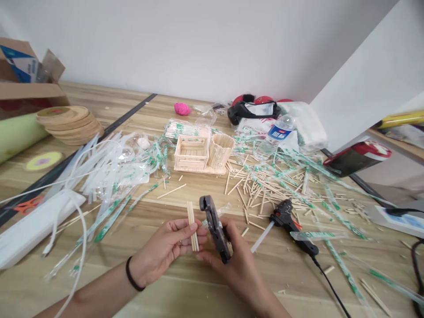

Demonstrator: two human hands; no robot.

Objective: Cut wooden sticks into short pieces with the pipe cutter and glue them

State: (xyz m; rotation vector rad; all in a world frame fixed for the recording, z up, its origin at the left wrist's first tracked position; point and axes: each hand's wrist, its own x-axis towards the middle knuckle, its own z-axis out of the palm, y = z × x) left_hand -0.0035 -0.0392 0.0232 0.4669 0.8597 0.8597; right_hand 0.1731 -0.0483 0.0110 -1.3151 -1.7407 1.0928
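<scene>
Between thumb and fingers, my left hand [168, 245] grips a small bundle of short wooden sticks [192, 227], held nearly upright. My right hand [236, 256] is wrapped round a dark hand tool [216, 227], which leans just right of the sticks without clearly touching them. Behind both hands stands a stick-built piece: a square open box [191, 152] beside a round stick cup [220, 151] on one stick base. A black glue gun [283, 216] with a clear glue stick lies to the right of my right hand.
Cut sticks [258, 185] and green-printed wrappers [344, 265] litter the right side. A plastic bottle [276, 134] stands behind them. At left are clear glue sticks [106, 176], a white power strip [39, 225] with cables, orange scissors [29, 204] and stacked wooden discs [69, 123].
</scene>
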